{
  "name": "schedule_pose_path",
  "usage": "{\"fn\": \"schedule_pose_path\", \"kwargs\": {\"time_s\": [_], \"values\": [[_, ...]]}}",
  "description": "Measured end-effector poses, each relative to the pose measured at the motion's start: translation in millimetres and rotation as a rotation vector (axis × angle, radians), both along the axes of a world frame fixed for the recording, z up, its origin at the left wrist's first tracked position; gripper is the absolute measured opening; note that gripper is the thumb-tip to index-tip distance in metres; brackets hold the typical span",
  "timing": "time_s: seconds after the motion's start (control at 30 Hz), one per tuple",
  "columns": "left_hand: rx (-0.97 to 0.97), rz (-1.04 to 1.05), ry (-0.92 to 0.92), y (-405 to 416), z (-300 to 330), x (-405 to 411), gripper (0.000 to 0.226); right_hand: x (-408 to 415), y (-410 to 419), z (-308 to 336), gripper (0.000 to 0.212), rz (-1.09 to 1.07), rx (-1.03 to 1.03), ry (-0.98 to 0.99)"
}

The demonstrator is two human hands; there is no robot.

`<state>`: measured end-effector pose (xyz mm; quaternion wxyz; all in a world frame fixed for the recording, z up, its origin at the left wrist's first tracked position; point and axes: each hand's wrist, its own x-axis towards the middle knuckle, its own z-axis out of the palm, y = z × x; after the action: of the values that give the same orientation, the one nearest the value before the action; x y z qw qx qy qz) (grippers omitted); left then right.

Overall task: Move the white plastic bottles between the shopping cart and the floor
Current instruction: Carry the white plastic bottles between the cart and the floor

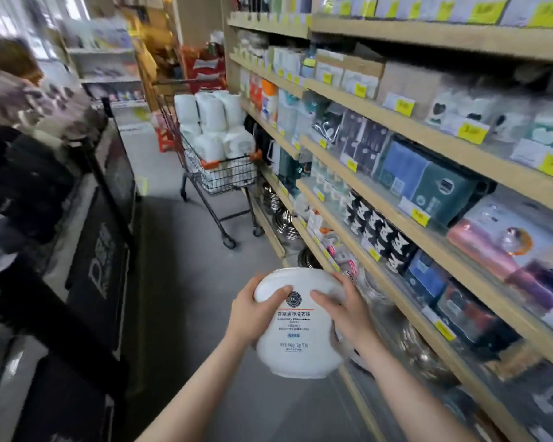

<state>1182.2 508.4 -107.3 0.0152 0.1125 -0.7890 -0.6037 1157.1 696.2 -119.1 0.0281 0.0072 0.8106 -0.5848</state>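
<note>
I hold one white plastic bottle (296,327) with a printed label in both hands, low in the middle of the view, above the grey floor. My left hand (251,314) grips its left side with the thumb across the lid. My right hand (348,309) grips its right side, thumb on the front. Further down the aisle stands a black wire shopping cart (224,178) piled high with several more white bottles (211,122). The cart is well beyond arm's reach.
Wooden shelves (396,199) full of packaged goods run along the right side, close to my right arm. A dark display stand (103,237) lines the left. Grey floor (179,282) stretches between me and the cart. Red packages (205,65) stand behind the cart.
</note>
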Motion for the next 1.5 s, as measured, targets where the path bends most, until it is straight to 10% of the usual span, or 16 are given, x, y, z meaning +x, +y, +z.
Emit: {"fn": "schedule_pose_path", "kwargs": {"time_s": [0.6, 1.5], "values": [[-0.014, 0.180, 0.014, -219, -2, -328, 0.020, -361, -226, 11, 0.081, 0.223, -0.015, -0.047], [-0.040, 0.012, 0.052, -431, 7, -886, 0.081, -909, -408, 39, 0.072, 0.306, -0.004, -0.080]]}}
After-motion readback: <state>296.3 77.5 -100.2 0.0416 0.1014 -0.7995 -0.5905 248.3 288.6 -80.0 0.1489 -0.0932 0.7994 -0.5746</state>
